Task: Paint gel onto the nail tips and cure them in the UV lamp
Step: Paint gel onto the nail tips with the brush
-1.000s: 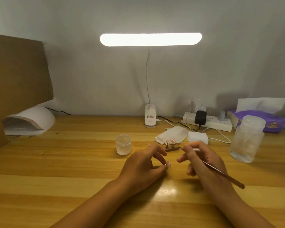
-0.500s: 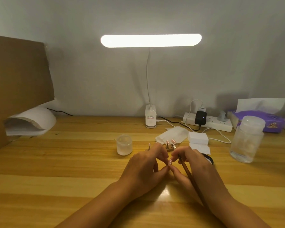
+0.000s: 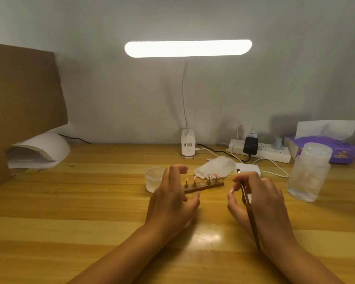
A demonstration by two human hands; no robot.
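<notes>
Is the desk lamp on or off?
On: the long bar of the desk lamp glows bright white.

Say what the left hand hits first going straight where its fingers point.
Probably the left end of the wooden nail-tip stand, just ahead of the left hand; the small frosted jar sits close beside, depth unclear.

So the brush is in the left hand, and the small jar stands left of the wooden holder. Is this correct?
Not quite. The head view shows the brush in the right hand, not the left. The small jar does stand left of the wooden holder.
</notes>
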